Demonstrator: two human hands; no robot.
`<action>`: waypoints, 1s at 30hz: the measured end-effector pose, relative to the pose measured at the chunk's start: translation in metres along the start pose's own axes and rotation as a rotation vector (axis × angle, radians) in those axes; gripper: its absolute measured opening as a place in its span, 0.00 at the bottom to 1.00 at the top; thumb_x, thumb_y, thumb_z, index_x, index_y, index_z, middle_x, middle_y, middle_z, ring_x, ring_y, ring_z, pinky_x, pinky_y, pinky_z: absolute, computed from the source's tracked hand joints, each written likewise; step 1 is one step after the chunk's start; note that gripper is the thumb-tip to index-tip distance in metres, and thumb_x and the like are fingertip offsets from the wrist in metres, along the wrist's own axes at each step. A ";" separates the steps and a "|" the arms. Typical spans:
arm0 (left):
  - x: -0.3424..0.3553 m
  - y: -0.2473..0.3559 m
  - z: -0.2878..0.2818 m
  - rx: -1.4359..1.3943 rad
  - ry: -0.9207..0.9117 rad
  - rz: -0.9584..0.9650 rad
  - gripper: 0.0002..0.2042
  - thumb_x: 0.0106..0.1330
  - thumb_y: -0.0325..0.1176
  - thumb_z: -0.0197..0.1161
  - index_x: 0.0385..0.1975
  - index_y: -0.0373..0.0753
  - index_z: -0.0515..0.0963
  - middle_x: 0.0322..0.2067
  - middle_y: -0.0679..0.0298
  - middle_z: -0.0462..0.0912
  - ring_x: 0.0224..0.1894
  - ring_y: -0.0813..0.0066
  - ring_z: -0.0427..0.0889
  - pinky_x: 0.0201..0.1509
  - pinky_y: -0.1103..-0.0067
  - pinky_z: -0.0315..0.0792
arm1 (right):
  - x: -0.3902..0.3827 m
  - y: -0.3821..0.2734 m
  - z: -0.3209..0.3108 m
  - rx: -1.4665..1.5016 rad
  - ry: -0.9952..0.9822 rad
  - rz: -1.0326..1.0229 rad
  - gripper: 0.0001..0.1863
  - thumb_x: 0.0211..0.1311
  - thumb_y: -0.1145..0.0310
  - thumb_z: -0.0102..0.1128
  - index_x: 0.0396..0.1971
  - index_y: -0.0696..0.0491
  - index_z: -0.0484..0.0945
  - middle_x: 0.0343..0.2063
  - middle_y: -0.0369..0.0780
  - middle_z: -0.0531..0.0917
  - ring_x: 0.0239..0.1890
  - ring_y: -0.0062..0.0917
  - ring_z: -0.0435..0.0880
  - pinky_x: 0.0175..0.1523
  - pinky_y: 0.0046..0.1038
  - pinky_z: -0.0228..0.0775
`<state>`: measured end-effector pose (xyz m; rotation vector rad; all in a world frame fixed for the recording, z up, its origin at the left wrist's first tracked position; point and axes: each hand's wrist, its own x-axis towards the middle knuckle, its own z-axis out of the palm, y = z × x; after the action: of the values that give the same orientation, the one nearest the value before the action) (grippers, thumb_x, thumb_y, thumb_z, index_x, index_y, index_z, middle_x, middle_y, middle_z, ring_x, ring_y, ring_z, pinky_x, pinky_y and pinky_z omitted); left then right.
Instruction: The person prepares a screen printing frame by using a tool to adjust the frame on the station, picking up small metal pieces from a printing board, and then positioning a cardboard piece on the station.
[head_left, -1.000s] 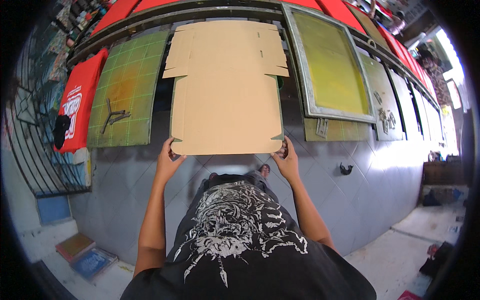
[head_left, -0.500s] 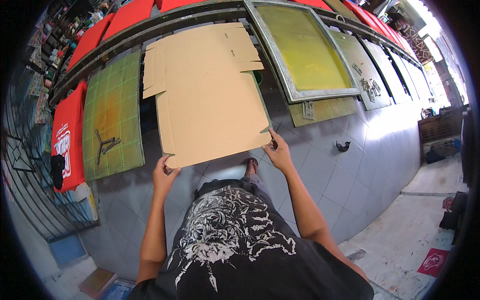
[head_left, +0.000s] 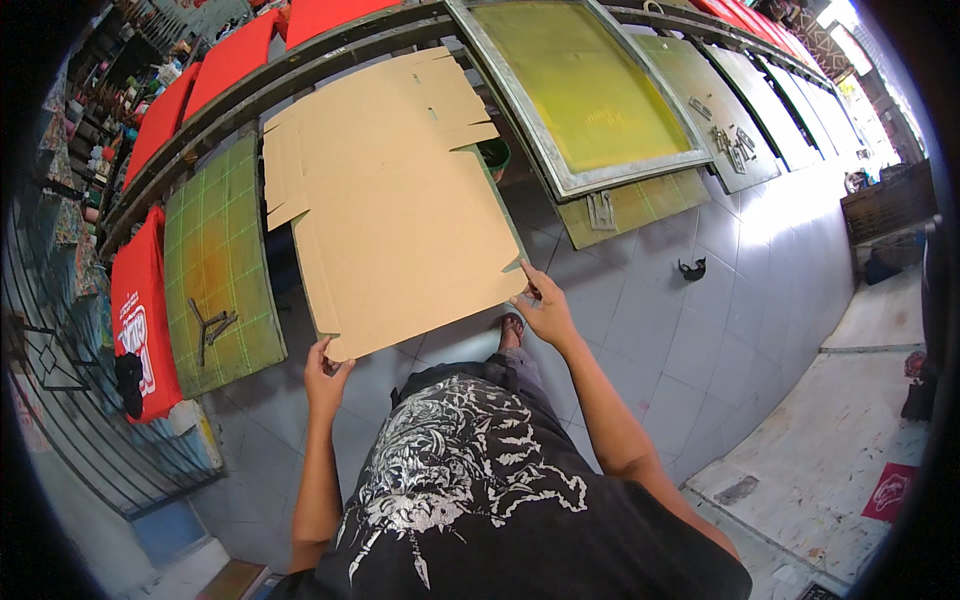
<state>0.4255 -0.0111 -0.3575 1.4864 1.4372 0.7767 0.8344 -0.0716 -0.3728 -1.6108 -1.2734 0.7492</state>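
Observation:
A large flat sheet of brown cardboard (head_left: 390, 210), cut with flaps and slots like an unfolded box, stretches away in front of me. My left hand (head_left: 325, 378) pinches its near left corner. At the near right corner, my right hand (head_left: 541, 305) grips the edge between thumb and fingers. The sheet's far part lies over the row of boards, and its near edge reaches out over the floor. What is beneath the cardboard is mostly hidden.
A framed printing screen (head_left: 600, 100) with a yellow-green mesh rests to the right. Left is a green gridded board (head_left: 222, 270) with a Y-shaped metal tool (head_left: 208, 328). A red printed shirt (head_left: 145, 320) hangs beyond it. Tiled floor (head_left: 640, 330) and a small black object (head_left: 691, 269) lie right.
The view has turned slightly, so the boards and screen appear shifted left. Both hands keep their grip on the cardboard, which sits at nearly the same place before me.

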 end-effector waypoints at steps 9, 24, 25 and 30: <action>-0.004 0.006 0.006 0.052 0.060 -0.010 0.28 0.53 0.22 0.68 0.55 0.30 0.67 0.37 0.65 0.75 0.35 0.83 0.71 0.41 0.85 0.68 | 0.001 0.008 0.002 0.074 0.017 -0.010 0.36 0.51 0.76 0.64 0.63 0.53 0.63 0.35 0.38 0.74 0.38 0.22 0.73 0.47 0.22 0.69; -0.003 0.002 0.007 0.024 0.035 -0.009 0.28 0.54 0.21 0.65 0.57 0.31 0.65 0.44 0.61 0.77 0.43 0.78 0.75 0.46 0.82 0.69 | 0.002 0.010 0.004 0.163 0.009 0.038 0.37 0.51 0.78 0.63 0.64 0.53 0.62 0.36 0.37 0.73 0.38 0.20 0.74 0.48 0.21 0.69; -0.003 0.001 0.006 0.038 0.035 -0.016 0.28 0.54 0.21 0.65 0.57 0.31 0.64 0.44 0.61 0.77 0.43 0.78 0.75 0.47 0.82 0.69 | 0.002 0.008 0.003 0.153 0.007 0.042 0.37 0.51 0.78 0.63 0.64 0.53 0.63 0.36 0.37 0.73 0.38 0.20 0.73 0.48 0.21 0.69; -0.003 0.005 0.006 0.055 0.015 -0.032 0.28 0.55 0.21 0.65 0.57 0.31 0.64 0.46 0.60 0.76 0.45 0.76 0.76 0.49 0.81 0.69 | 0.001 0.008 0.001 0.135 0.017 0.042 0.36 0.51 0.77 0.63 0.63 0.53 0.63 0.37 0.37 0.74 0.38 0.19 0.73 0.49 0.21 0.69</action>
<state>0.4328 -0.0142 -0.3547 1.4983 1.5008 0.7354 0.8370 -0.0703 -0.3808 -1.5355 -1.1556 0.8279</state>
